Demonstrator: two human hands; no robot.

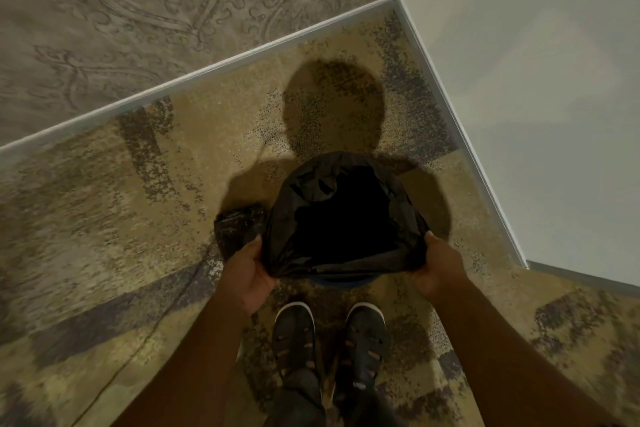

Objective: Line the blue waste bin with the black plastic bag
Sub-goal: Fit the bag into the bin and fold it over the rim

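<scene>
While both hands, left (247,272) & right (437,267), pinch the black plastic bag (311,191) at its near edge, it drapes the blue waste bin (337,282) on the carpet, approx. lined; near hem left.

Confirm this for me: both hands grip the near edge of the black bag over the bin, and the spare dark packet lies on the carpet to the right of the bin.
One detail is wrong. The head view shows the dark packet on the carpet to the left of the bin, by the left hand. The rest holds: that hand and the right hand grip the black bag's near edge.
</scene>
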